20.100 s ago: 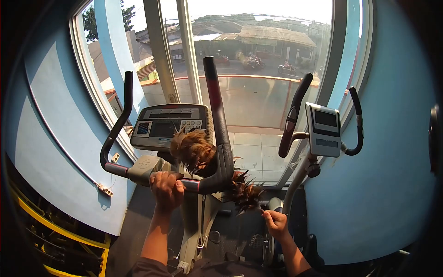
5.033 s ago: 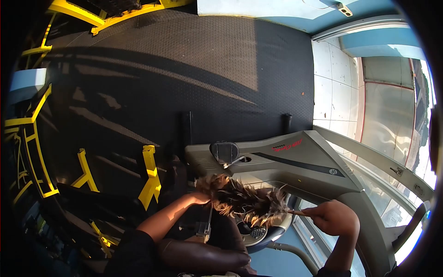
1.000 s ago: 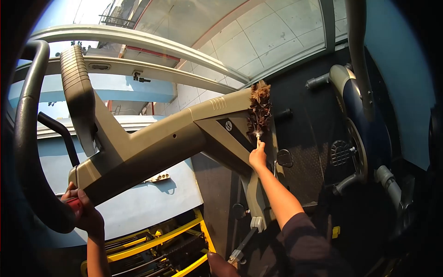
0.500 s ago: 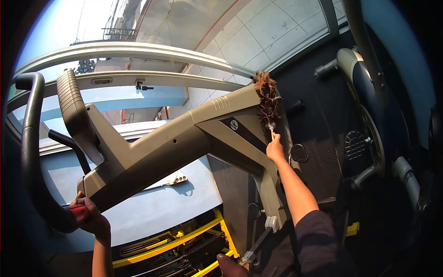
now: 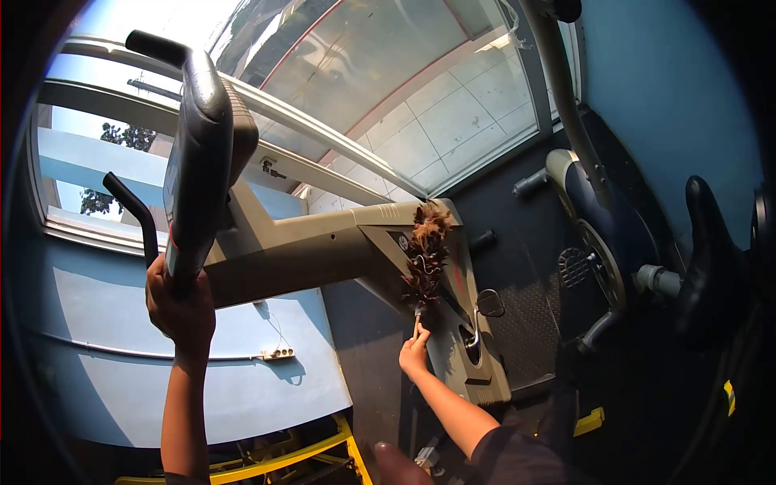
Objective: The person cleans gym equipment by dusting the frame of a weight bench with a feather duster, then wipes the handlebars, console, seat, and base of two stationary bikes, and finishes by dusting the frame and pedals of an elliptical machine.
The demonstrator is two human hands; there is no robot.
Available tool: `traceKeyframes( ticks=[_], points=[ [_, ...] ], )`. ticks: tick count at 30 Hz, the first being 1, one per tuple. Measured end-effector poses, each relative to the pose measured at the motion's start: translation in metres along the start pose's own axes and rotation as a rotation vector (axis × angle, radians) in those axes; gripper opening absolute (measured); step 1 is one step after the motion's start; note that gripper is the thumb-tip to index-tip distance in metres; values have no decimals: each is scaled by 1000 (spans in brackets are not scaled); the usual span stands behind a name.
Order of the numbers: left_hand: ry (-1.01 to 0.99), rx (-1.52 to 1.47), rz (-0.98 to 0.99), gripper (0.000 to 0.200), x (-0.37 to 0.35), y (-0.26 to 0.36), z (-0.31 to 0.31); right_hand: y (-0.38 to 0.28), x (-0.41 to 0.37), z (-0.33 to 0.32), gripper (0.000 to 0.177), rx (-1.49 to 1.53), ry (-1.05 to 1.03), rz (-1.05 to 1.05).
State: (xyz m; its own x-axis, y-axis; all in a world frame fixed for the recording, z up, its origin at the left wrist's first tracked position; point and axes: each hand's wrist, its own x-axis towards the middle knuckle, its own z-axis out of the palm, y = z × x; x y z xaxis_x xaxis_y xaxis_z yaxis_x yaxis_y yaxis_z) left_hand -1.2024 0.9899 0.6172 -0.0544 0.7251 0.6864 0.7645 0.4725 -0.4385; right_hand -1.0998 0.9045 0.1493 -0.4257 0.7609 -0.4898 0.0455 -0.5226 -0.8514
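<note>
A beige exercise bike [image 5: 299, 271] fills the middle of the view, its black handlebar [image 5: 204, 97] rising at the left. Wrapped round the lower end of that handlebar is my left hand [image 5: 179, 311]. My right hand [image 5: 414, 354] is closed on the thin handle of a feather duster [image 5: 427, 255]. The duster's brown feathers lie against the side of the bike's front housing and partly cover its round logo [image 5: 402, 241]. Just right of the duster are a crank and a pedal [image 5: 490, 303].
Another exercise bike [image 5: 602, 202] stands at the right, with a black saddle [image 5: 705, 250]. Framed glass [image 5: 388, 61] runs behind. A socket strip [image 5: 279, 354] sits on the light blue surface at the left. Yellow-framed equipment [image 5: 279, 467] is at the bottom.
My view has shifted, and the handlebar now appears more upright. My left hand has moved from the red-marked grip section up along the bar. The duster has moved from the housing's end onto its side.
</note>
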Motion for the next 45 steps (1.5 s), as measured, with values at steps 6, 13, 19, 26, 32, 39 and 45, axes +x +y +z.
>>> traceKeyframes(
  ticks=[6, 13, 19, 26, 32, 39, 45],
  points=[
    [30, 55, 17, 46, -7, -18, 12, 74, 38, -4, 40, -64, 145, -11],
    [-24, 142, 150, 46, -46, -40, 22, 83, 38, -79, 44, -56, 69, 569],
    [-1143, -856, -129, 57, -239, 171, -42, 172, 58, -92, 41, -210, 136, 201],
    [-1222, -729, -139, 27, -322, 203, -101, 115, 139, -99, 40, -31, 52, 524],
    [-1119, -842, -254, 17, -329, 203, -98, 138, 208, -89, 38, -85, 52, 848],
    [-1130, -857, -227, 18, -329, 204, -96, 125, 122, -104, 41, -93, -19, 733],
    [-1071, -941, -235, 21, -331, 205, -94, 132, -47, -149, 43, -197, -79, 460]
  ],
)
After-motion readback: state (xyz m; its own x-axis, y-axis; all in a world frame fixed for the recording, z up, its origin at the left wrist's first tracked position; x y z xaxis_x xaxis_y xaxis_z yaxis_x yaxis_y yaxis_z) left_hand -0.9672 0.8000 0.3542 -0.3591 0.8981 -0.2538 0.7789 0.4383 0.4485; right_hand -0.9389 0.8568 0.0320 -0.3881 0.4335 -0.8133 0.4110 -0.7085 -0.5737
